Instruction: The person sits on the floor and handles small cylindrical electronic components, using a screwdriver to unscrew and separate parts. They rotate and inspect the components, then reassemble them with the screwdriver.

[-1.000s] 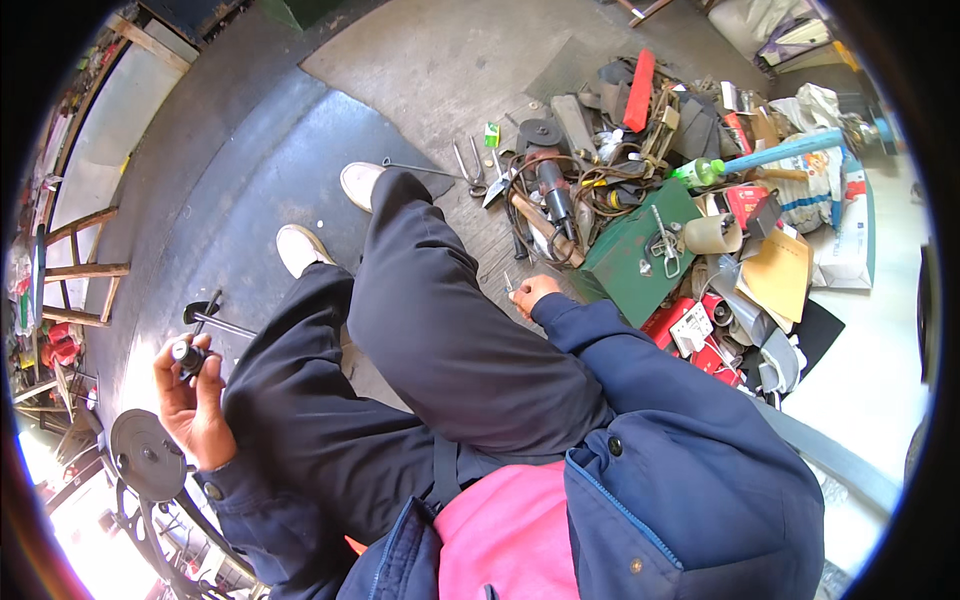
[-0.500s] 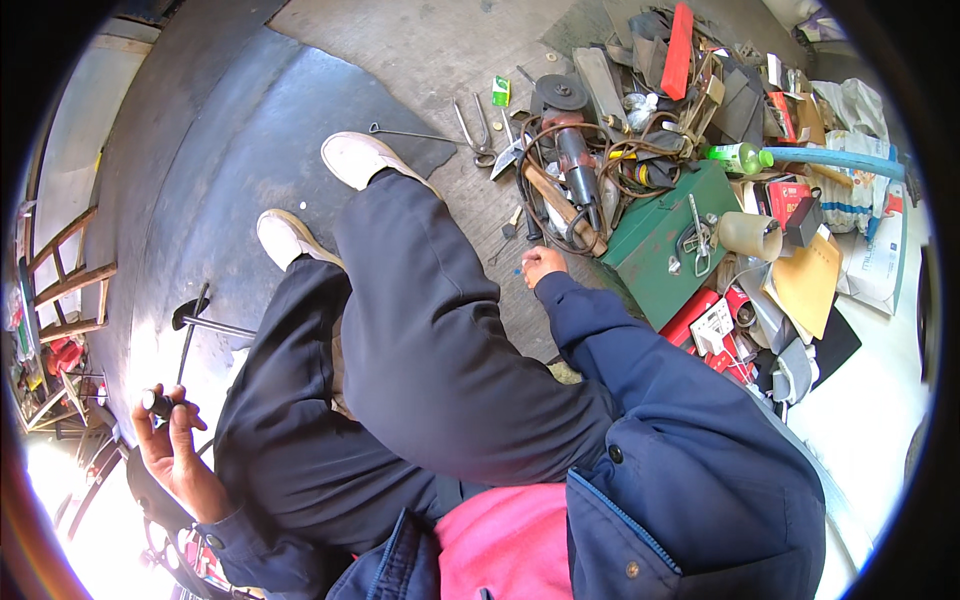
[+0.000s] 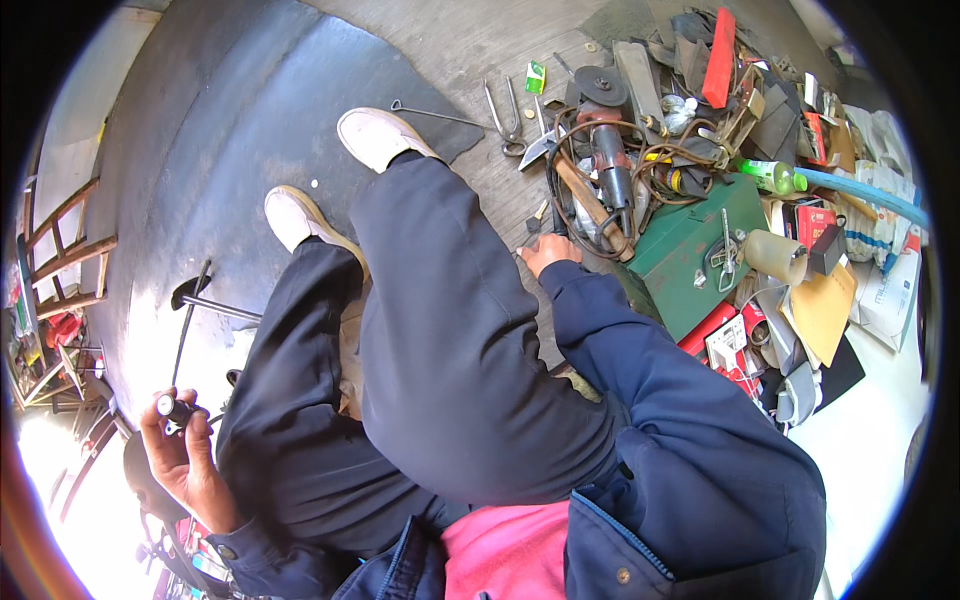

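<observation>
My left hand (image 3: 193,465) is raised at the lower left. Its thumb and fingers close round a small black cylinder (image 3: 178,408) with a pale round end; its exact kind is unclear. Down by the floor, beyond my right knee, my right hand (image 3: 552,252) is curled with its knuckles up. Its fingertips are partly hidden, and I cannot make out what they hold. Close beside it lie a wooden handle (image 3: 588,200), an angle grinder (image 3: 609,155) with a dark disc, and a looped brown cord. A green metal toolbox (image 3: 690,255) stands just to the right.
Tongs (image 3: 508,125) and a hooked metal rod (image 3: 440,115) lie ahead of my shoes. A black-based metal stand (image 3: 215,303) is at the left. Heaped tools, a green bottle (image 3: 772,176), a blue hose (image 3: 865,190) and boxes crowd the right.
My right hand has turned knuckles-up beside the wooden handle. The left hand has tilted the black cylinder, so its pale end shows more. The whole view has shifted slightly.
</observation>
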`<state>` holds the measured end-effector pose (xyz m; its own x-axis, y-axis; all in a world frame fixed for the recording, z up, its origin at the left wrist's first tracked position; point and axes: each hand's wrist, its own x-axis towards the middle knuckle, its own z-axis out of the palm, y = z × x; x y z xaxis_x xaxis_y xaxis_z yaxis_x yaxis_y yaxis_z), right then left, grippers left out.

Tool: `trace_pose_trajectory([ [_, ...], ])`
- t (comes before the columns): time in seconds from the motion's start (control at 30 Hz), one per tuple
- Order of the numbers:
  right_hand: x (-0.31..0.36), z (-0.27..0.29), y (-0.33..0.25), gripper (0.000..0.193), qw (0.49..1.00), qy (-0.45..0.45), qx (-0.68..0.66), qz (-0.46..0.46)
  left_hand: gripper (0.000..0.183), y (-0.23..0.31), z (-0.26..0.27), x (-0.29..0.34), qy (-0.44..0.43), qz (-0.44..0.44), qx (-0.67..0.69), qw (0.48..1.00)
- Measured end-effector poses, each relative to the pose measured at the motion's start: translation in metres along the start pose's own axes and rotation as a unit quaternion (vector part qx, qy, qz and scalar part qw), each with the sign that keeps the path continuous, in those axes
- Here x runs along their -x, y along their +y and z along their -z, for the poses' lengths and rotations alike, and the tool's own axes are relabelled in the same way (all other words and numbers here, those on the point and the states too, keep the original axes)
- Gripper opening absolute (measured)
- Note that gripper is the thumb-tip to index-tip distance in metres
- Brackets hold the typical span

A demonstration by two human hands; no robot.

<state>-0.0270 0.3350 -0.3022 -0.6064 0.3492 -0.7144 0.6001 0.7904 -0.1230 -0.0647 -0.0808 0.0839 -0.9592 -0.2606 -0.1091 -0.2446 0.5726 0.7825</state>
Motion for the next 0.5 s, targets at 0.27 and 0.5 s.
trace_pose_trajectory([
  [0.27, 0.005, -0.012, 0.012, 0.029, 0.996, 0.053, -0.064, -0.004, 0.036, -0.008, 0.006, 0.001, -0.002, 0.042, -0.051, 0.998],
  [0.5, -0.002, -0.022, 0.007, 0.027, 0.999, 0.015, -0.007, 0.038, 0.037, -0.014, 0.010, -0.001, -0.022, 0.031, -0.066, 0.997],
])
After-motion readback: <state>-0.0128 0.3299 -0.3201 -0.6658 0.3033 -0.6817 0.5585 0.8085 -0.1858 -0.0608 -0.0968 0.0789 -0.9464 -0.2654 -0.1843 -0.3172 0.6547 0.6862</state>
